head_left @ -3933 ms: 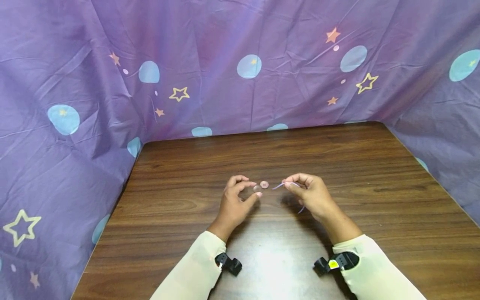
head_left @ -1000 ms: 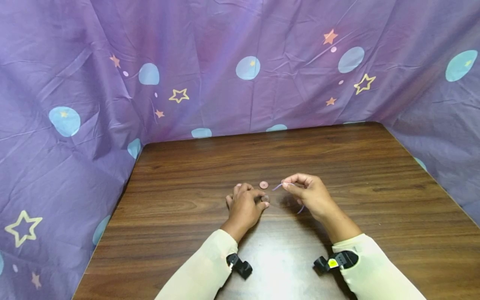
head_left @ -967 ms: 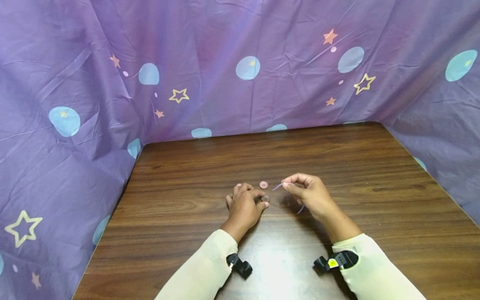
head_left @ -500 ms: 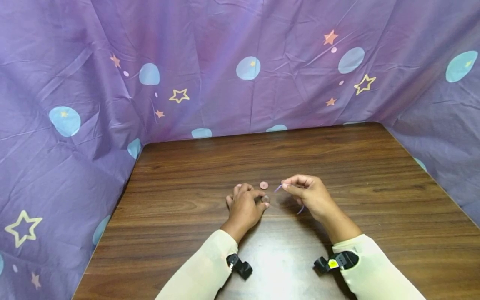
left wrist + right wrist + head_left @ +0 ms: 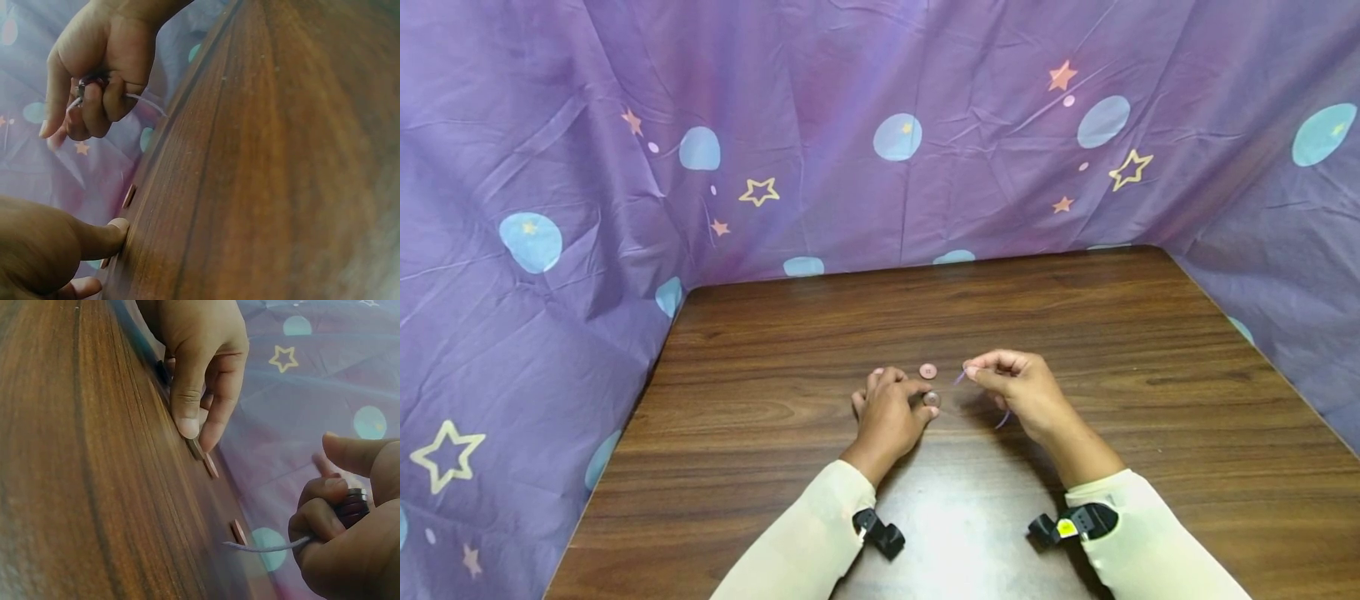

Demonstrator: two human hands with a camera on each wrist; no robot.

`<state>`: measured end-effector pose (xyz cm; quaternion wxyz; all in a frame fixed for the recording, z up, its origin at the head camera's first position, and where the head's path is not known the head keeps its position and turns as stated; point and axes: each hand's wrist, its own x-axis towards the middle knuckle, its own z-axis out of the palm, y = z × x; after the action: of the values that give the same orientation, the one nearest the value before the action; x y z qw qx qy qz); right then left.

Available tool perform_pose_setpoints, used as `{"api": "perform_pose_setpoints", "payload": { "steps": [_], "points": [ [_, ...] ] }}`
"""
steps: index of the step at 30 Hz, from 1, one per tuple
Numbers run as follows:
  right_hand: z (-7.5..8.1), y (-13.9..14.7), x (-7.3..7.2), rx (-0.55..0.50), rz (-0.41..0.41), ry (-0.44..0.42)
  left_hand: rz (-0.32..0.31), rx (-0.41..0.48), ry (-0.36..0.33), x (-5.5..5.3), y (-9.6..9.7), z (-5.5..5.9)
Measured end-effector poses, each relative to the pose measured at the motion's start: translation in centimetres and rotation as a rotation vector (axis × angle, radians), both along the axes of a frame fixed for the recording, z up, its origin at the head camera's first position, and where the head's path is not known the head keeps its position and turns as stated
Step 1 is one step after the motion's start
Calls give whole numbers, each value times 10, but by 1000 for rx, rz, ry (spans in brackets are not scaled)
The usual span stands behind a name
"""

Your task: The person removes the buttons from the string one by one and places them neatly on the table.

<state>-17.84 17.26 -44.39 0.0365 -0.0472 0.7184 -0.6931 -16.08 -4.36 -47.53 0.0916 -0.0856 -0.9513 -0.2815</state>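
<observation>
Dark brown wood-grain table (image 5: 1075,333): smooth, semi-gloss. Purple printed cloth backdrop (image 5: 850,100): creased, faint sheen. Small round pink button (image 5: 928,371): plastic, matt. Cream sleeves (image 5: 797,550): cloth.

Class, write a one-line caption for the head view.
Left hand pinches a button on the table; right hand holds a thread.

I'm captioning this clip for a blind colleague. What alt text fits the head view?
On a wooden table, the left hand pinches a small button while the right hand holds a thin cord. A pink button lies between them; purple starry cloth hangs behind.
</observation>
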Motion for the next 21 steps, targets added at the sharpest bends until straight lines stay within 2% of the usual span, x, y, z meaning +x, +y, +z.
{"api": "perform_pose_setpoints", "payload": {
  "steps": [8,16,21],
  "points": [
    [3,1,0,-33,-1,-80,-1,26,0,2,-1,1],
    [3,0,-1,-81,55,-60,3,49,38,3,-4,1],
    [7,-1,1,-32,71,-54,36,58,63,5,-4,4]
  ]
}}
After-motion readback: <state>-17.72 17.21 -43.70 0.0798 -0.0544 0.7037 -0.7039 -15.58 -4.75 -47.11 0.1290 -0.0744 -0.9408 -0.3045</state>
